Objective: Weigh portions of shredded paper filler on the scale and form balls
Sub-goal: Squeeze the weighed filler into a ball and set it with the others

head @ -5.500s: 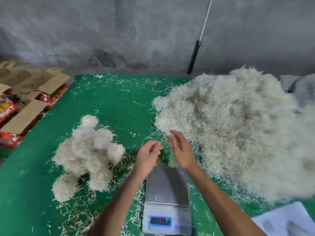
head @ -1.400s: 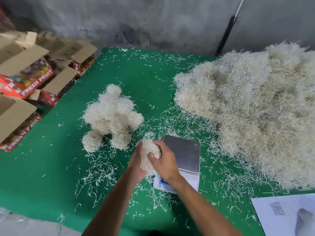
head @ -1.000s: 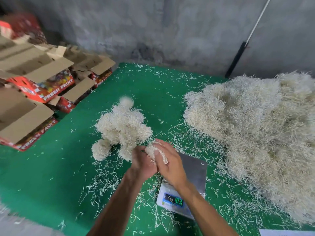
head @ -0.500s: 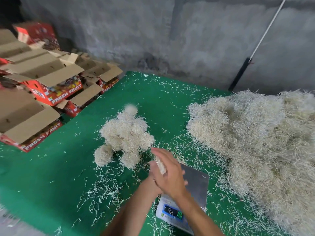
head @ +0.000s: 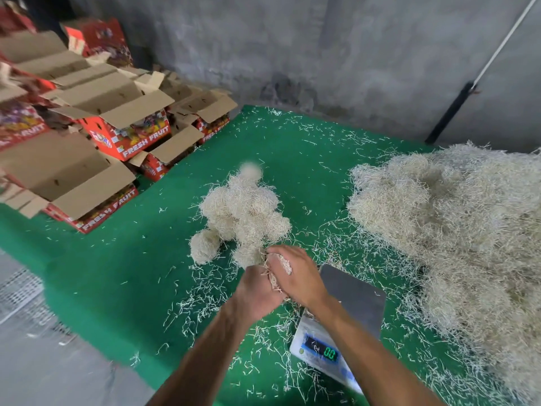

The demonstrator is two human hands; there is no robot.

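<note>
Loose filler heap (head: 456, 230) banked at right, within reach for drawing portions. Finished balls (head: 243, 212) clustered left of centre on green mat (head: 117, 273), kept apart from raw stock. Scale (head: 342, 312) between, platform bare, display apparently zero. Left hand (head: 257, 291) and right hand (head: 295, 276) pressed together around weighed portion (head: 278, 273), evidently compacting it; strands protruding between palms.

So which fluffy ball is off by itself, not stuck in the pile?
The finished ball at the near left of the cluster of balls. It sits a little apart on the green mat, while the others are bunched together.
</note>
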